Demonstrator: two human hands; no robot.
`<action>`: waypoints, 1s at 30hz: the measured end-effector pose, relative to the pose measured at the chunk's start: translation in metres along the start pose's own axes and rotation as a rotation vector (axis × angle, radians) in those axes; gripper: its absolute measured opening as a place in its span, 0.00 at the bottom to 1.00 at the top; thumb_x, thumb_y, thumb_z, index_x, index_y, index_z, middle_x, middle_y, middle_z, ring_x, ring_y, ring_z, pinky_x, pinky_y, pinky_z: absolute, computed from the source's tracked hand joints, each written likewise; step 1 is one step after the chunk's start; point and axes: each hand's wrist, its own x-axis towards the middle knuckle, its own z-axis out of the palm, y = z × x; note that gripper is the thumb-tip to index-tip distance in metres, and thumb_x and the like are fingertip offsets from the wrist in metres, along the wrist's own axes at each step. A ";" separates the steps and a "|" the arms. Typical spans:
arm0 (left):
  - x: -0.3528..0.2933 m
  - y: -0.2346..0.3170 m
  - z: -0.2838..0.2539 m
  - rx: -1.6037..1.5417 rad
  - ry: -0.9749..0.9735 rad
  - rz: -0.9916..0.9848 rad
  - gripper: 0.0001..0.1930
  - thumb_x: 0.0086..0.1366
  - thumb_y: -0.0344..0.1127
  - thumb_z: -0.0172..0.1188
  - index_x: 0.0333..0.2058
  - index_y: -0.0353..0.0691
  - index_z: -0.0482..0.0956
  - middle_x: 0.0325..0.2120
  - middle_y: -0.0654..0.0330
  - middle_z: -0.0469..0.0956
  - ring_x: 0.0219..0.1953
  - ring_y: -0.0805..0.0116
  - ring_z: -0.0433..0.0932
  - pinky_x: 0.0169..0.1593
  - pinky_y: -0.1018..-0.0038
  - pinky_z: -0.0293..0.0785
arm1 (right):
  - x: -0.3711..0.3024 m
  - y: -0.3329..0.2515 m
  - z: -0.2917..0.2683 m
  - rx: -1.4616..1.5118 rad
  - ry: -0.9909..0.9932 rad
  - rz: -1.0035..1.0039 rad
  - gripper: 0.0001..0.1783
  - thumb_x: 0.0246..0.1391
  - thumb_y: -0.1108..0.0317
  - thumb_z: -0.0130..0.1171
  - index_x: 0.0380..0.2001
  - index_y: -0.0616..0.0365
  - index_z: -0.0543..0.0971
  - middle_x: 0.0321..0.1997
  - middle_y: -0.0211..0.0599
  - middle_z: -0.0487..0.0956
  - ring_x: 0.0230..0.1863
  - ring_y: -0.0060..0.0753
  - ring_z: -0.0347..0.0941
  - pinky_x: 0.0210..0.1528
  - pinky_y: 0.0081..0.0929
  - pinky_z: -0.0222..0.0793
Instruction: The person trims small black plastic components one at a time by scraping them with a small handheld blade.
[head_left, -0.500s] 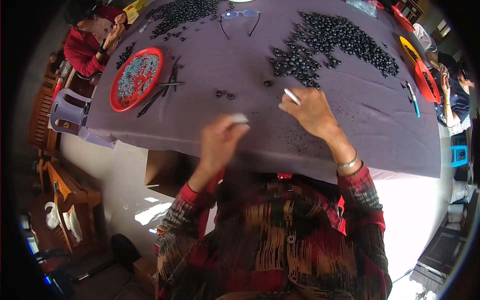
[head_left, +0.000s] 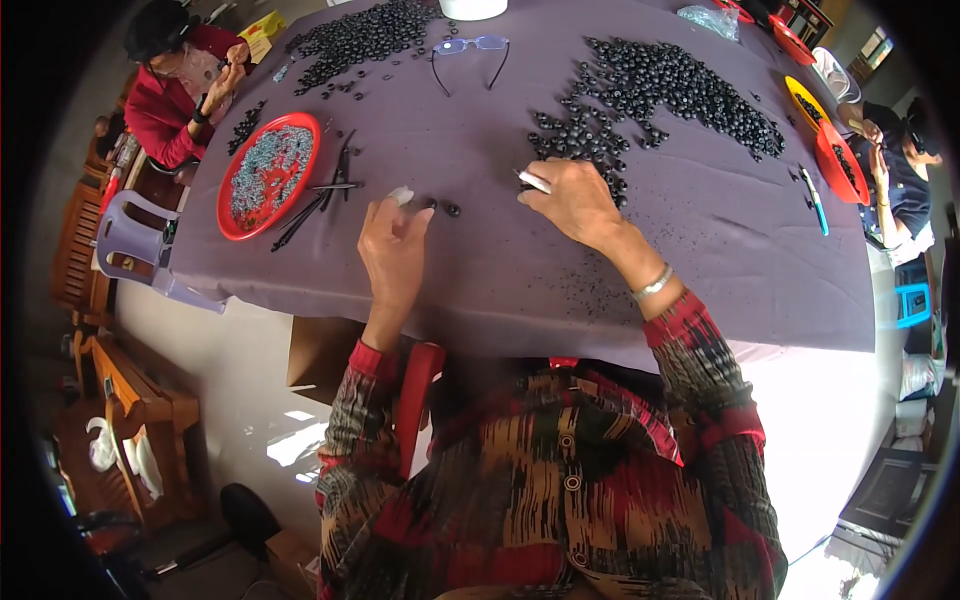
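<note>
My left hand (head_left: 392,245) is over the table's near side, thumb and forefinger apart. A white wrap or cap (head_left: 401,195) covers one of its fingertips. Right by its thumb lie small round black pieces, like beads or seeds (head_left: 453,210); whether the thumb touches one is unclear. My right hand (head_left: 580,200) is closed at the near edge of the right-hand heap of black pieces (head_left: 690,85). A short white stick-shaped thing (head_left: 535,182) shows at its fingers, with something dark at the tip; the fingers partly hide it.
A red tray (head_left: 228,215) holds small grey-blue bits, with thin black sticks (head_left: 318,200) beside it. Spectacles (head_left: 470,45), a second black heap (head_left: 365,40), a white bowl (head_left: 473,8) and a pen (head_left: 817,205) are on the cloth (head_left: 480,290). People sit at both sides.
My left hand has moved left and away from me, to beside the loose black pieces, its fingers spreading. My right hand has shifted left and slightly farther, to the heap's edge.
</note>
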 end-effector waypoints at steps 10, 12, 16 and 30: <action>-0.036 0.099 0.026 -1.315 -0.810 -0.798 0.09 0.63 0.34 0.58 0.41 0.41 0.77 0.33 0.68 0.77 0.34 0.79 0.72 0.34 0.81 0.68 | -0.084 -0.039 -0.046 0.404 0.129 -0.090 0.10 0.42 0.77 0.64 0.31 0.61 0.78 0.26 0.35 0.76 0.24 0.31 0.73 0.28 0.26 0.69; -0.042 0.105 0.031 -1.350 -0.867 -0.785 0.08 0.65 0.34 0.55 0.41 0.41 0.76 0.33 0.69 0.75 0.32 0.80 0.71 0.34 0.80 0.67 | -0.094 -0.038 -0.054 0.432 0.155 -0.047 0.09 0.42 0.76 0.63 0.30 0.60 0.77 0.26 0.37 0.76 0.24 0.36 0.74 0.27 0.28 0.69; -0.050 0.111 0.035 -1.530 -0.965 -0.849 0.08 0.66 0.33 0.53 0.42 0.41 0.76 0.35 0.68 0.75 0.33 0.80 0.70 0.34 0.80 0.67 | -0.107 -0.027 -0.063 0.587 0.041 -0.007 0.11 0.41 0.79 0.66 0.32 0.63 0.79 0.25 0.29 0.74 0.27 0.20 0.71 0.28 0.20 0.66; -0.061 0.114 0.035 -1.566 -0.984 -0.764 0.11 0.64 0.32 0.54 0.44 0.37 0.71 0.33 0.63 0.74 0.33 0.75 0.72 0.38 0.76 0.70 | -0.112 -0.019 -0.058 1.276 -0.225 0.185 0.06 0.50 0.76 0.63 0.30 0.69 0.79 0.23 0.35 0.76 0.26 0.30 0.77 0.31 0.25 0.74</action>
